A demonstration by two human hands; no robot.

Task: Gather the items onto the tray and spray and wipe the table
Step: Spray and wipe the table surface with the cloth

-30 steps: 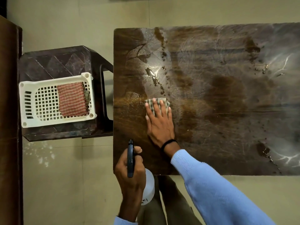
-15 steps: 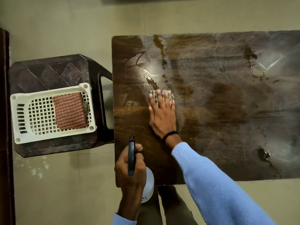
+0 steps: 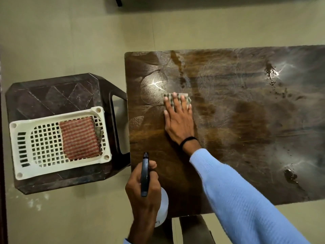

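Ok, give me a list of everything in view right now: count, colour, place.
table: one, dark brown wood, right of centre, wet spots on it
wiping cloth: one, grey-green checked, on the table's left part
spray bottle: one, dark nozzle, pale body, over the table's near edge
stool: one, dark brown, left of the table
tray: one, white plastic lattice, on the stool
folded cloth: one, red checked, in the tray's right half
wristband: one, black, right wrist
left hand: grips the spray bottle
right hand: flat on the wiping cloth
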